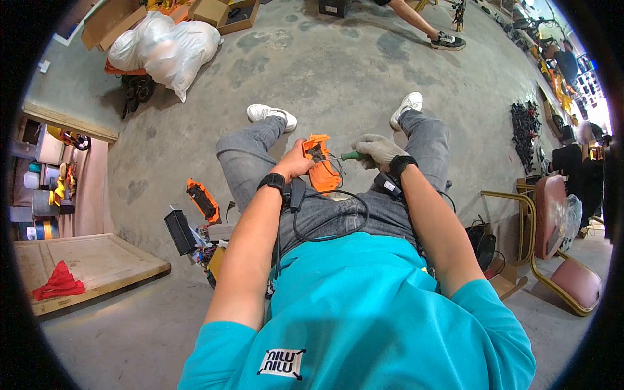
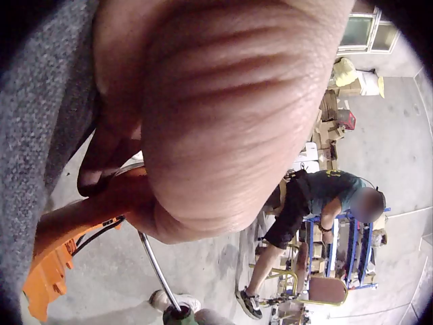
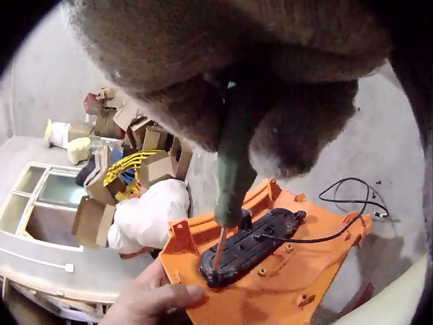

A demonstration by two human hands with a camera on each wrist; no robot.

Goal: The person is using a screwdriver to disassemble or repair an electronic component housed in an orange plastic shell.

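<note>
My bare left hand (image 1: 296, 161) grips an orange plastic cover (image 1: 323, 179) by its edge, above my lap. In the right wrist view its thumb lies on the cover's face, next to a long black oval part (image 3: 252, 245) set into it. A thin black cable (image 3: 318, 237) runs from that part. My right hand (image 1: 382, 151), in a pale glove, holds a green-handled screwdriver (image 3: 234, 177). The screwdriver's tip is at one end of the black part. In the left wrist view, the metal shaft (image 2: 157, 265) shows below my palm, which hides much of the cover.
Another orange cover (image 1: 203, 200) lies on the floor to my left, by a black box (image 1: 179, 231) and loose parts. A wooden board (image 1: 97, 263) bears a red cloth (image 1: 59, 282). White bags (image 1: 166, 49) are ahead left. A chair (image 1: 552, 218) stands right. Another person (image 2: 325, 196) is ahead.
</note>
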